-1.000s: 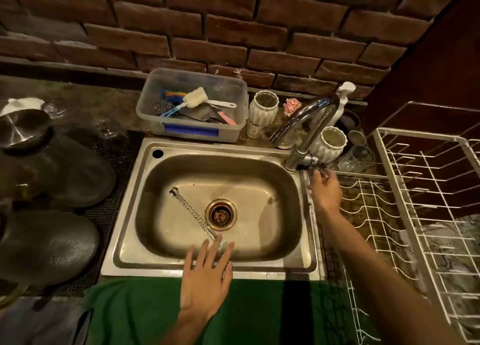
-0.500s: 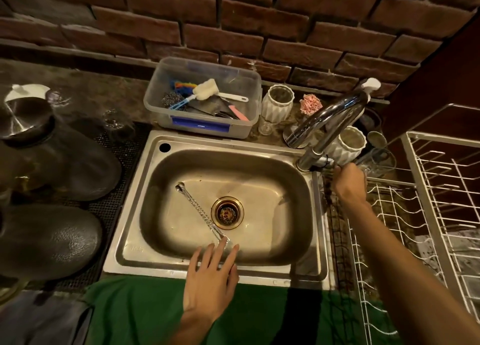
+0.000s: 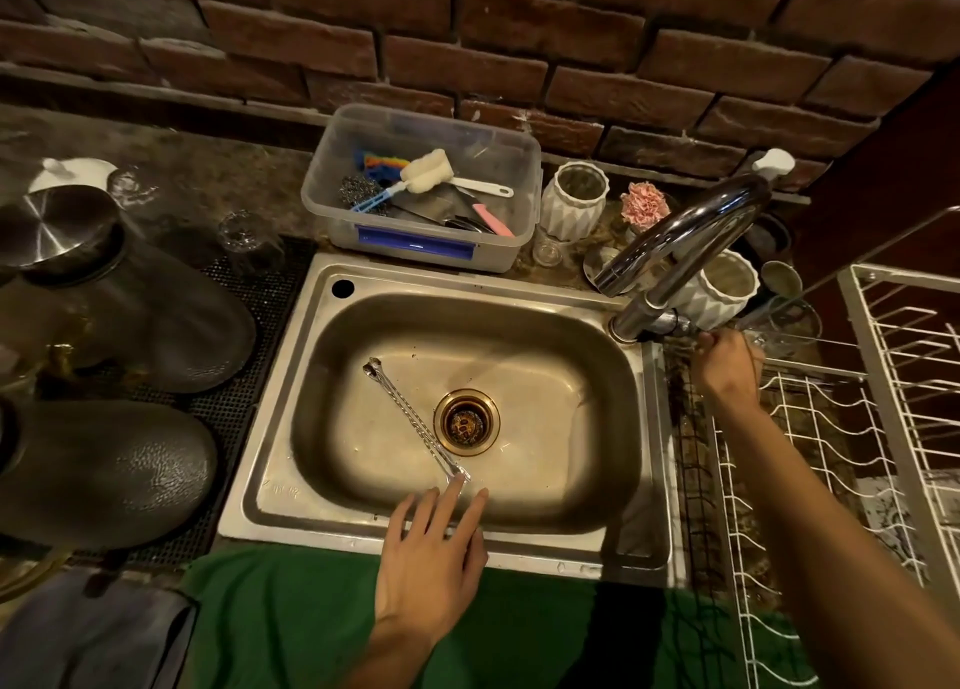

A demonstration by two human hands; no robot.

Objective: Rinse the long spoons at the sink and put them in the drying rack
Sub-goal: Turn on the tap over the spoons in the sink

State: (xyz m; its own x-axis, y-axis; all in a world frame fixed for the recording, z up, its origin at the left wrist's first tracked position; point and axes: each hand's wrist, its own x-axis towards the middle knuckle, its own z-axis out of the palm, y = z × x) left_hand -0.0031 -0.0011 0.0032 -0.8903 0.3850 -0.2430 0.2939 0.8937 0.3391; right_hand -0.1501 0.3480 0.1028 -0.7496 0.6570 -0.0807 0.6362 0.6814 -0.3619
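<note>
A: We record little change from half a second ago: the left hand (image 3: 431,558) remains over the near rim of the sink (image 3: 280,480), and the right hand (image 3: 727,366) has stayed at the base of the faucet (image 3: 675,252).

B: And the long spoons (image 3: 410,418)?

A: We find them lying in the basin, slanting from upper left toward the drain (image 3: 466,421). Their near ends lie at the left fingertips (image 3: 457,486); those fingers are spread, grasping nothing. The right fingers are curled at the tap handle, though we cannot confirm a grip. The drying rack (image 3: 831,454) stands to the right
</note>
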